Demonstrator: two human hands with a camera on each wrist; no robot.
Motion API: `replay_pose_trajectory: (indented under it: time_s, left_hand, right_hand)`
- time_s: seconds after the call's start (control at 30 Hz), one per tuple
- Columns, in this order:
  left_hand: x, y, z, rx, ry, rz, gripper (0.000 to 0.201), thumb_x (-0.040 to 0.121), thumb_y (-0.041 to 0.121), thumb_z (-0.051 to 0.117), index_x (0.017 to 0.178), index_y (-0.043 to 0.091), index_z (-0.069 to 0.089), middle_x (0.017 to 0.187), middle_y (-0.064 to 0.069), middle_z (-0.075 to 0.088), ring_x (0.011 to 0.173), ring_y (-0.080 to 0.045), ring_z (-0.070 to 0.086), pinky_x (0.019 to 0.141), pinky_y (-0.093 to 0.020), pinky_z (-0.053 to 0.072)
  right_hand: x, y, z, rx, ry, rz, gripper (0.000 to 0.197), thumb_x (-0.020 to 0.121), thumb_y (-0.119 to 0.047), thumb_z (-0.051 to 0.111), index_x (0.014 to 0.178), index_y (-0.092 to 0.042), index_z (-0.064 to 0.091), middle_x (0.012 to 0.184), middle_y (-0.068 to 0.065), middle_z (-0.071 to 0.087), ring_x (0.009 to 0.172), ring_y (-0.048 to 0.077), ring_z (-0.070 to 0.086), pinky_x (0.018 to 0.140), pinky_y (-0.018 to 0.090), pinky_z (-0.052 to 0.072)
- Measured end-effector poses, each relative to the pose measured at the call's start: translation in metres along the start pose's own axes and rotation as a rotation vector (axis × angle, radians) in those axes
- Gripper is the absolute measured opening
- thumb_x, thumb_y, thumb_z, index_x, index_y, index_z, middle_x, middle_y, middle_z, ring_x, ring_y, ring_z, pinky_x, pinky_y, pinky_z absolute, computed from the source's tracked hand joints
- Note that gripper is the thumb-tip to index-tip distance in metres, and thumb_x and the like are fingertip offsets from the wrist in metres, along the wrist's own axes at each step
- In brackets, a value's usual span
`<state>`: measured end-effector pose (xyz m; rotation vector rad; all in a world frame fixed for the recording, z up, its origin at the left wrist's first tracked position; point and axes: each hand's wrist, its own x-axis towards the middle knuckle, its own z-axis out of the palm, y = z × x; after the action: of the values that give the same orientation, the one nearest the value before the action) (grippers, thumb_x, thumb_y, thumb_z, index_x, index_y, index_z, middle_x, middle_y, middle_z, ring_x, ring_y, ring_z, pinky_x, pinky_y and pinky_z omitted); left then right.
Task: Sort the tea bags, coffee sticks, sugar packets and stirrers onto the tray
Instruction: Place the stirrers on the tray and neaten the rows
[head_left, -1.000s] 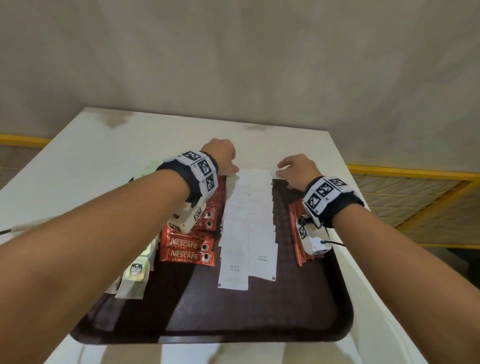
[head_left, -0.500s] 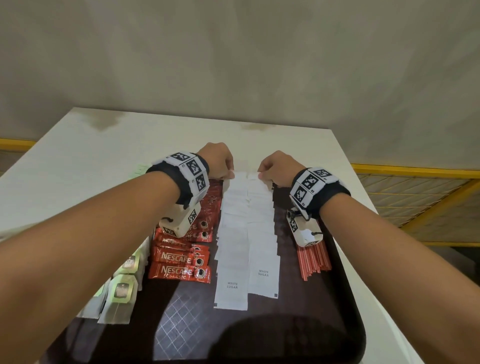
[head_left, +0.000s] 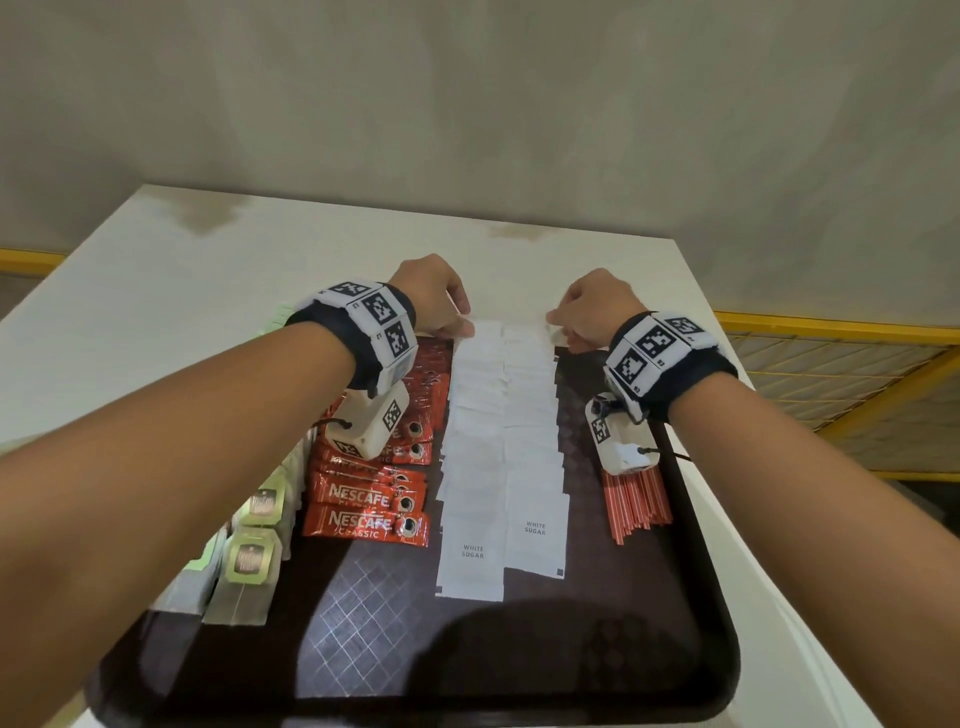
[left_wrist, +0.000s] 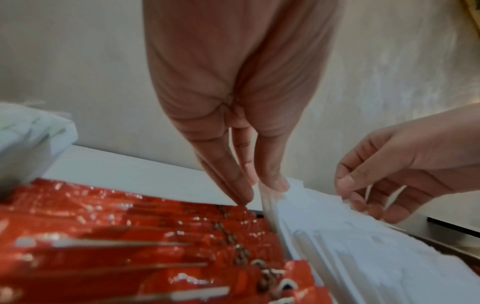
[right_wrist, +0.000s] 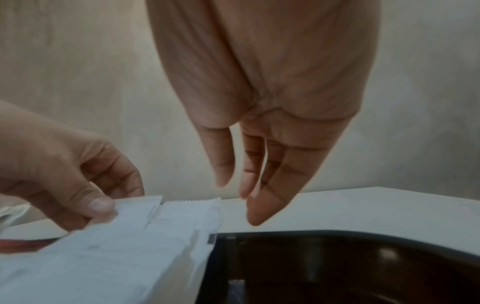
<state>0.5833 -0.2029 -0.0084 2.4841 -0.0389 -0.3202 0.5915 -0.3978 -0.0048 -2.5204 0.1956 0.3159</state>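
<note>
- Left hand (head_left: 434, 299) pinches the far left corner of the sugar packets (head_left: 501, 447) on the tray (head_left: 691, 613).
- Right hand (head_left: 592, 306) hangs loose beside them, holding nothing.
- Tugging could skew the overlapped rows.

- The near part of the tray (head_left: 467, 670) was bare; a hand could set down there.
- The sugar packets (head_left: 501, 441) ran in two overlapping rows down the tray's middle, blocking any flat sweep across it.
- The coffee sticks (head_left: 374, 499) lay just beside the rows on the left, leaving only a narrow gap.
- A bare strip of tray separated the rows from the stirrers (head_left: 636, 504) on the right.
- The tea bags (head_left: 249, 566) occupied the tray's left edge.
- The left hand (head_left: 434, 296) and right hand (head_left: 592, 306) flanked the rows' far end.
- The desk (head_left: 311, 244) beyond the tray was open, ending at the wall (head_left: 467, 104).
</note>
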Motion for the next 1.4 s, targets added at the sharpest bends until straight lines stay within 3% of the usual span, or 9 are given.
replay_pose_trajectory:
  time_s: [0.2,0.37,0.53,0.63,0.87,1.07,1.2,1.3,1.4]
  left_hand:
    - [-0.011,-0.001,-0.007,-0.021,0.012,-0.074,0.029,0.077,0.022,0.081,0.099,0.008,0.071,0.078,-0.004,0.069,0.084,-0.021,0.069,0.088,-0.032,0.054]
    - [-0.015,-0.001,-0.005,-0.056,-0.007,-0.082,0.031,0.079,0.016,0.080,0.106,0.005,0.070,0.093,-0.009,0.071,0.094,-0.024,0.069,0.093,-0.036,0.054]
    - [-0.016,-0.002,-0.002,-0.069,0.055,-0.048,0.025,0.078,0.009,0.079,0.101,0.006,0.070,0.099,-0.012,0.072,0.092,-0.028,0.069,0.090,-0.039,0.056]
    - [-0.016,0.002,0.001,-0.018,0.110,0.021,0.016,0.079,0.009,0.077,0.093,0.011,0.068,0.100,-0.010,0.070,0.086,-0.027,0.066,0.087,-0.038,0.056]
    - [-0.014,0.007,0.002,-0.002,0.111,0.068,0.011,0.082,0.014,0.076,0.089,0.014,0.068,0.093,-0.003,0.064,0.084,-0.021,0.059,0.081,-0.030,0.051]
    - [-0.015,0.009,0.002,-0.018,0.103,0.075,0.008,0.084,0.015,0.073,0.090,0.013,0.068,0.088,-0.002,0.063,0.080,-0.017,0.056,0.074,-0.026,0.045]
    - [-0.017,0.011,0.001,-0.012,0.099,0.082,0.004,0.086,0.015,0.072,0.087,0.013,0.068,0.084,-0.001,0.063,0.074,-0.014,0.055,0.071,-0.024,0.042]
    - [-0.017,0.011,0.000,-0.018,0.105,0.079,0.004,0.086,0.014,0.069,0.089,0.011,0.070,0.084,-0.001,0.064,0.073,-0.015,0.055,0.071,-0.025,0.043]
    - [-0.017,0.010,-0.001,-0.023,0.111,0.071,0.009,0.086,0.010,0.066,0.093,0.009,0.072,0.090,-0.003,0.067,0.077,-0.019,0.058,0.074,-0.028,0.049]
  right_hand:
    - [-0.012,0.012,0.009,-0.087,0.058,0.059,0.026,0.087,-0.005,0.060,0.109,0.006,0.068,0.108,0.020,0.070,0.101,0.032,0.066,0.088,0.038,0.056]
    - [-0.009,0.008,0.019,0.152,0.110,0.066,0.016,0.084,0.001,0.061,0.095,0.009,0.069,0.092,0.021,0.071,0.086,0.037,0.071,0.075,0.048,0.060]
    - [-0.012,0.009,0.019,0.094,0.156,-0.042,0.008,0.083,0.002,0.062,0.080,0.002,0.069,0.088,0.019,0.070,0.079,0.036,0.070,0.075,0.046,0.060]
    - [-0.017,0.007,0.020,0.022,0.113,-0.124,0.009,0.083,-0.001,0.064,0.076,-0.003,0.070,0.083,0.015,0.071,0.080,0.031,0.070,0.075,0.044,0.060]
    - [-0.023,-0.001,0.019,0.052,0.055,-0.063,0.003,0.083,-0.004,0.071,0.082,-0.002,0.069,0.087,0.012,0.069,0.080,0.026,0.068,0.073,0.041,0.061]
    - [-0.021,-0.002,0.019,-0.039,-0.016,-0.051,0.017,0.084,-0.016,0.074,0.090,-0.001,0.071,0.087,0.010,0.065,0.080,0.023,0.061,0.077,0.037,0.060]
    - [-0.021,-0.001,0.015,-0.057,-0.070,-0.080,0.012,0.087,-0.011,0.069,0.077,-0.007,0.065,0.077,0.005,0.061,0.078,0.021,0.057,0.071,0.033,0.056]
    - [-0.022,0.003,0.012,-0.045,-0.096,-0.120,0.008,0.088,-0.005,0.065,0.080,-0.006,0.066,0.073,0.000,0.061,0.073,0.016,0.057,0.062,0.028,0.054]
    - [-0.020,0.008,0.010,0.003,-0.123,-0.149,0.018,0.087,0.005,0.060,0.075,-0.007,0.067,0.077,0.005,0.066,0.072,0.017,0.063,0.065,0.027,0.058]
